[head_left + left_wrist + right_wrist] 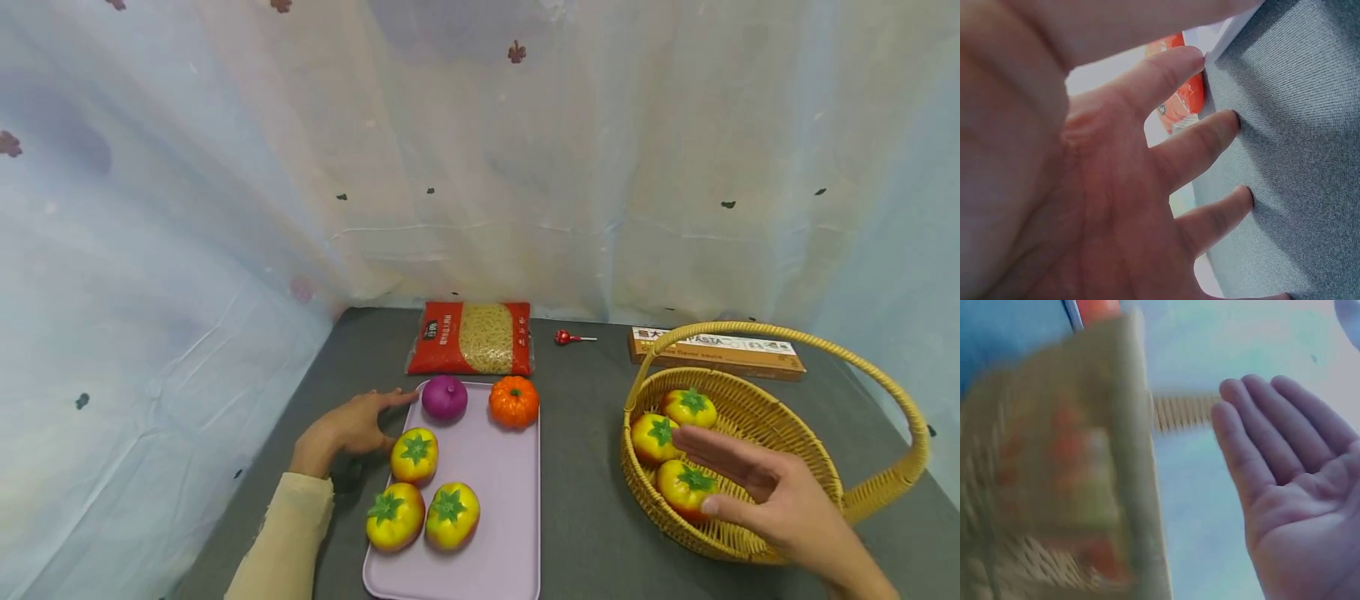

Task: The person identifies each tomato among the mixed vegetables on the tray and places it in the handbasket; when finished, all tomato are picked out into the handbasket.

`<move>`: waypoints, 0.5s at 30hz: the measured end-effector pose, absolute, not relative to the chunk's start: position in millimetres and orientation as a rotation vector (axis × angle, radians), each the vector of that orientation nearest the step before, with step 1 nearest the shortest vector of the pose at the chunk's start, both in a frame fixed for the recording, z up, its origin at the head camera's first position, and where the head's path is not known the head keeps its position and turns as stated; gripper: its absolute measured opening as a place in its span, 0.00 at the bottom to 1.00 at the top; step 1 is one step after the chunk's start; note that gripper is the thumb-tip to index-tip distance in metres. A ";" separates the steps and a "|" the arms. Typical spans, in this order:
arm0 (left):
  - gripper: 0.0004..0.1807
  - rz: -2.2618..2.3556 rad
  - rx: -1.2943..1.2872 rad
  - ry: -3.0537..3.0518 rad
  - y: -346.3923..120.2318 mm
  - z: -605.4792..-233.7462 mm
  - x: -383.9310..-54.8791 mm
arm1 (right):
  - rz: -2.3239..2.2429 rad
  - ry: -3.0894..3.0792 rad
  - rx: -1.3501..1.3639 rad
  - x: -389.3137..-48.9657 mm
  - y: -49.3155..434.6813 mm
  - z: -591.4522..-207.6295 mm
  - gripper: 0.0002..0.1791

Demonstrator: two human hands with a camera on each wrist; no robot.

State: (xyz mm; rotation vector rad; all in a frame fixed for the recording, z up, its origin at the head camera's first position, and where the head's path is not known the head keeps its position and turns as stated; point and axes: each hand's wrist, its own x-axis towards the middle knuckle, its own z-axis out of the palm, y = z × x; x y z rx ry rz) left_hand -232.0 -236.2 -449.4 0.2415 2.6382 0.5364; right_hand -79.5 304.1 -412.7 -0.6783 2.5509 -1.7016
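Observation:
At the left long edge of a pale purple tray (pixel 510 508), my left hand (pixel 358 425) has its fingers spread. In the left wrist view, its index fingertip (pixel 1192 57) meets the tray's edge and other fingertips rest on the dark cloth. The tray bears three yellow-red, tomato-like fruits with green leafy tops, one of them (pixel 452 516) nearest the middle, plus a purple onion (pixel 444 398) and a small orange pumpkin (pixel 513 402). My right hand (pixel 780 492), fingers straight and holding nothing, is over a wicker basket (pixel 772 425). Inside are three similar fruits, including one (pixel 686 487) near my thumb.
Behind the tray lies a red bag of pasta (pixel 487 337). A red lollipop (pixel 564 337) is to its right. A long pasta box (pixel 731 357) lies behind the basket, whose tall handle (pixel 892 392) arches above it. A pale curtain (pixel 480 167) hangs at the back.

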 end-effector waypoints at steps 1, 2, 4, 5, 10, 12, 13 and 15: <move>0.49 0.535 0.240 2.639 -236.1 -449.1 -232.0 | -1.724 2.517 -0.725 -82.1 296.2 -412.7 0.38; 0.49 0.535 0.239 2.640 -236.1 -448.9 -232.2 | -1.737 2.480 -0.776 -85.3 288.1 -413.5 0.38; 0.49 0.533 0.258 2.643 -236.2 -448.6 -232.2 | -1.742 2.421 -0.817 -91.4 270.8 -415.5 0.37; 0.48 0.537 0.267 2.643 -236.3 -448.5 -232.1 | -1.744 2.387 -0.826 -94.4 262.1 -416.7 0.36; 0.47 0.551 0.309 2.644 -236.6 -447.3 -230.8 | -1.766 2.183 -0.820 -111.8 219.9 -422.6 0.32; 0.47 0.554 0.307 2.643 -236.5 -446.8 -230.1 | -1.777 2.110 -0.860 -120.1 202.9 -425.8 0.32; 0.47 0.554 0.304 2.643 -236.6 -446.7 -229.8 | -1.781 2.076 -0.883 -124.2 194.1 -427.4 0.32; 0.47 0.553 0.301 2.644 -236.5 -445.9 -229.4 | -1.780 2.028 -0.958 -132.6 176.1 -430.7 0.31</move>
